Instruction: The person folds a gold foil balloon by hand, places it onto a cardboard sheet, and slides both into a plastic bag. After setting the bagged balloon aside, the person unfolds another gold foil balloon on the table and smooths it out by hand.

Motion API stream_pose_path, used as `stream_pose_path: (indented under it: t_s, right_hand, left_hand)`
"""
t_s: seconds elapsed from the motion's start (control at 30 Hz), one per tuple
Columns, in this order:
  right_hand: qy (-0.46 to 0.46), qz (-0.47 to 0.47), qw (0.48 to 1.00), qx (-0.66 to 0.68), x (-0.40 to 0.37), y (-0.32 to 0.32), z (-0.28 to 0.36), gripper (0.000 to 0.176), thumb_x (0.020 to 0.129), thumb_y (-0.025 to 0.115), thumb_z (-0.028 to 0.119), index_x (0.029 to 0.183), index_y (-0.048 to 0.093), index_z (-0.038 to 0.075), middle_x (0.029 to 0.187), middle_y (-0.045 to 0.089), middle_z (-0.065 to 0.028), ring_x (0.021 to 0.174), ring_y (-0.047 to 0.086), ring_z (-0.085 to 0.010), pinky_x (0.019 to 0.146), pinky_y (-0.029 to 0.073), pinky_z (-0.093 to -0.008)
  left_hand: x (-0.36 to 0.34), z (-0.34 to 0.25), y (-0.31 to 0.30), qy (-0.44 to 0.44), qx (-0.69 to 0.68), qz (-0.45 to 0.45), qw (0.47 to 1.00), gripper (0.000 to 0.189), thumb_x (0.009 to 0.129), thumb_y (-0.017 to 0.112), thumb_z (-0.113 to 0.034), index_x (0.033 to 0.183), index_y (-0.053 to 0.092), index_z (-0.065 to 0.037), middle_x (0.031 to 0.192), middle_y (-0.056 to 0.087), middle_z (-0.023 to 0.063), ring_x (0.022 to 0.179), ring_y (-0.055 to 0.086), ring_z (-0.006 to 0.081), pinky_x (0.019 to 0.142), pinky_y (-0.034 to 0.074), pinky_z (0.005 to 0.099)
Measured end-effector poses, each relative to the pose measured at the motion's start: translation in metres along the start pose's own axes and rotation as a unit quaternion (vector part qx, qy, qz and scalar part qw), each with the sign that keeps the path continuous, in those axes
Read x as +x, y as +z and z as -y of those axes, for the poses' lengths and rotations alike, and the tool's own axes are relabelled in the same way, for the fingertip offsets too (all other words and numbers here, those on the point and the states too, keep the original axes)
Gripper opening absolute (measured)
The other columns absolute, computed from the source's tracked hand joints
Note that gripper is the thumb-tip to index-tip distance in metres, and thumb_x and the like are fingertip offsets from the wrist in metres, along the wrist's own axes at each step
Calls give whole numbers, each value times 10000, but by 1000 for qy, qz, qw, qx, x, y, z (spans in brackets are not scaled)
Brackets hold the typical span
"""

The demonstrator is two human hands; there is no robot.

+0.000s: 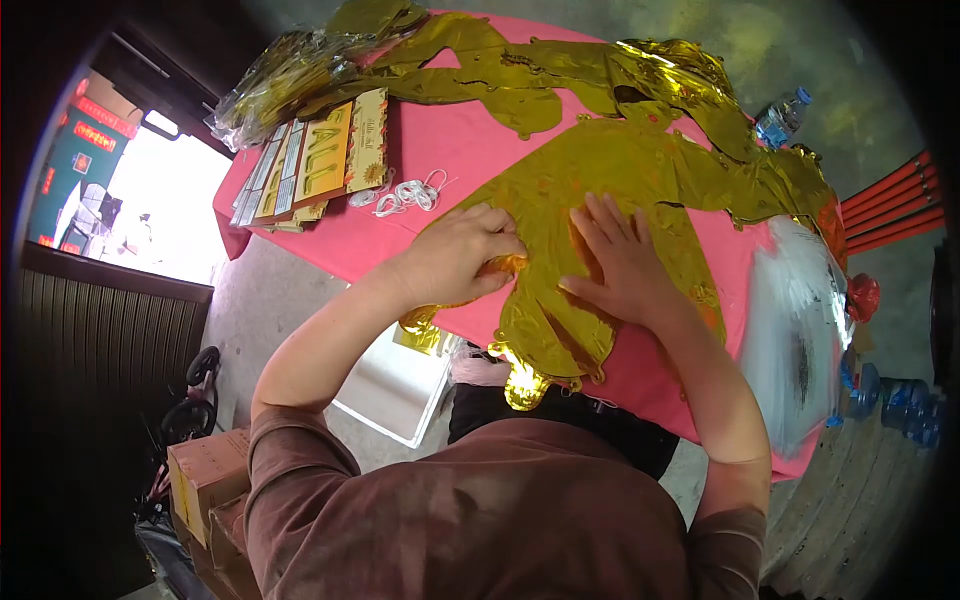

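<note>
A flat, uninflated gold foil balloon (590,165) lies on the pink-covered table (460,125) in front of me, its lower end with small tabs reaching the near edge. My left hand (465,255) rests at its left side, fingers curled and closed on the foil. On the right part of the same balloon my right hand (622,265) lies with its fingers spread, pressing nothing between them. Orange reflections of the fingers show in the shiny film.
More gold foil balloons (540,75) are strung along the far edge. Printed cards (325,155) and white string coils (410,195) lie at the left. Clear plastic bags (795,330) cover the right end, near a water bottle (783,118). Cardboard boxes (210,475) stand on the floor.
</note>
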State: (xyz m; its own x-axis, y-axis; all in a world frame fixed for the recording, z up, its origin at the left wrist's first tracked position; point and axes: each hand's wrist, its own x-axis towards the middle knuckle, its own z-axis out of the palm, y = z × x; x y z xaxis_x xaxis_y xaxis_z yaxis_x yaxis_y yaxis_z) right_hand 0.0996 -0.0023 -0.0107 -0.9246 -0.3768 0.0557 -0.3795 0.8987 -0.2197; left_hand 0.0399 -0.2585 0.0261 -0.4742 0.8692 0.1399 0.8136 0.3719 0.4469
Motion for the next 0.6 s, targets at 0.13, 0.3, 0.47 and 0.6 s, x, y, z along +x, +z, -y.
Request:
stream_pose_path:
  t_s: [0.13, 0.3, 0.47, 0.6]
  right_hand:
    - [0, 5, 1000, 16, -3, 7, 0, 823, 824, 558, 547, 1437, 280, 73, 1513, 212, -181, 1410, 166, -349, 1128, 70, -535]
    - [3, 3, 1000, 5, -2, 10, 2, 826, 821, 558, 546, 1438, 279, 72, 1514, 208, -186, 1411, 163, -348, 1131, 64, -532]
    - [8, -4, 1000, 5, -3, 12, 3, 825, 823, 551, 544, 1441, 273, 73, 1515, 202, -192, 1412, 161, -349, 1130, 61, -537]
    - [12, 5, 1000, 2, -2, 10, 4, 836, 826, 538, 556, 1451, 254, 80, 1519, 189, -191, 1414, 153, -350, 1124, 52, -553]
  left_hand:
    - [1, 3, 0, 2, -24, 5, 1000, 284, 724, 695, -80, 1000, 639, -45, 1032, 564, 122, 997, 532, 307, 861, 453, 377]
    - [0, 6, -1, 0, -44, 8, 999, 270, 729, 688, -61, 992, 632, -38, 1063, 564, 130, 1012, 529, 316, 873, 452, 377]
    - [-2, 4, -2, 6, -38, 8, 999, 251, 740, 679, -53, 984, 628, -29, 1078, 561, 135, 1017, 528, 324, 872, 455, 380]
    - [5, 5, -8, -24, -63, 41, 997, 241, 744, 670, -56, 977, 621, -18, 1049, 574, 147, 994, 547, 327, 863, 460, 382]
